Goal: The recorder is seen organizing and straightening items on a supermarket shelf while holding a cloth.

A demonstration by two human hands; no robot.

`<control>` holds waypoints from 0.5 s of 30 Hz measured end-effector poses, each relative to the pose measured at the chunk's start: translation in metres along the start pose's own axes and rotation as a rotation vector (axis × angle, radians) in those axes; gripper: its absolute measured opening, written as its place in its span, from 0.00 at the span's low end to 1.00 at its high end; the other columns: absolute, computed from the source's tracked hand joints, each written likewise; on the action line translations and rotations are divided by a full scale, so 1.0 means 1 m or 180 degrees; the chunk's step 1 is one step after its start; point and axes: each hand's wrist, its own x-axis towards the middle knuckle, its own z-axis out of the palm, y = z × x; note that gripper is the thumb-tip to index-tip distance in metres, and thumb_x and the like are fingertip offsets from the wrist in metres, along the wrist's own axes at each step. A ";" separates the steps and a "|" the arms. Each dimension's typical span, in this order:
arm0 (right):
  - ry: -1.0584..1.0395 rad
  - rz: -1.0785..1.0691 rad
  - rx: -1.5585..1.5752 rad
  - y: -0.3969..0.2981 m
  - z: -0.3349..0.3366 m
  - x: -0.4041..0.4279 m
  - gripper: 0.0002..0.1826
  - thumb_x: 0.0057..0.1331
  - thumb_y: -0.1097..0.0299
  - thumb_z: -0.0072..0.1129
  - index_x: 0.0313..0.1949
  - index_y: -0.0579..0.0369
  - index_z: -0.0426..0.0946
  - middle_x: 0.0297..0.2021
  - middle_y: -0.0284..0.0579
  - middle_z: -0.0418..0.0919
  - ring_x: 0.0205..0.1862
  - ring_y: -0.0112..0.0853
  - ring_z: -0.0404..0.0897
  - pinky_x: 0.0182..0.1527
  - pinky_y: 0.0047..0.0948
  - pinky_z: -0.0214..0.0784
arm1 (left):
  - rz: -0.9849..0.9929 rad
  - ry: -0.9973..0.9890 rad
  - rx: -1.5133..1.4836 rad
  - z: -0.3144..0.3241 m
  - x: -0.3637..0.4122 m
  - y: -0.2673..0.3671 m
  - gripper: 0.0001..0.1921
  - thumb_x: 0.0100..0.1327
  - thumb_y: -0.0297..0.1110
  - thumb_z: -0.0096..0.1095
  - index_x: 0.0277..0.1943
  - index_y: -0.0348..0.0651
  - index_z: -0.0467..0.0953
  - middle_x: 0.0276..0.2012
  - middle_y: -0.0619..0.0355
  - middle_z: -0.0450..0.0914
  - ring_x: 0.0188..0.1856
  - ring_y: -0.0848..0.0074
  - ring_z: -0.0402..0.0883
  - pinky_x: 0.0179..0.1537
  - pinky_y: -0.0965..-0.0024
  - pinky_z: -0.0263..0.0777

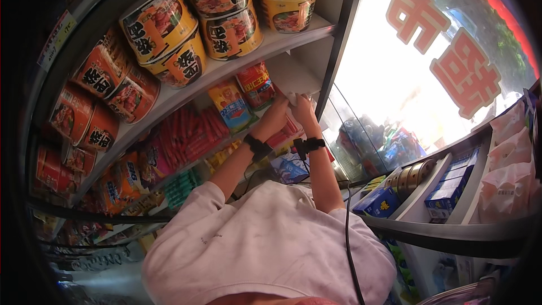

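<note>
Both hands are raised together at the lower snack shelf. My left hand (275,114) has its fingers curled beside a red snack packet (256,85); what is inside its grip is hidden. Fingers of my right hand (304,111) are closed around a small whitish thing (292,98), perhaps a cloth, which also meets the left hand. A yellow and blue snack packet (232,105) stands left of the red one. Red-wrapped sticks (192,133) lie piled farther left, and more red sticks (284,132) lie below the hands.
An upper shelf (292,43) carries stacked instant-noodle tubs (232,34). At right, a glass window (360,93) bears large lettering. A divided rack (417,219) holds blue boxes (451,188), tape rolls (413,178) and pale packets (506,186). A black cable (348,237) hangs over my shirt.
</note>
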 end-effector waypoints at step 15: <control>-0.0522 0.0410 0.0600 0.005 0.032 0.027 0.20 0.63 0.65 0.57 0.52 0.60 0.73 0.43 0.67 0.79 0.51 0.62 0.75 0.49 0.49 0.70 | 0.0318 0.0124 -0.0178 -0.020 -0.024 0.017 0.14 0.62 0.18 0.50 0.51 0.32 0.73 0.49 0.37 0.75 0.53 0.44 0.73 0.55 0.57 0.70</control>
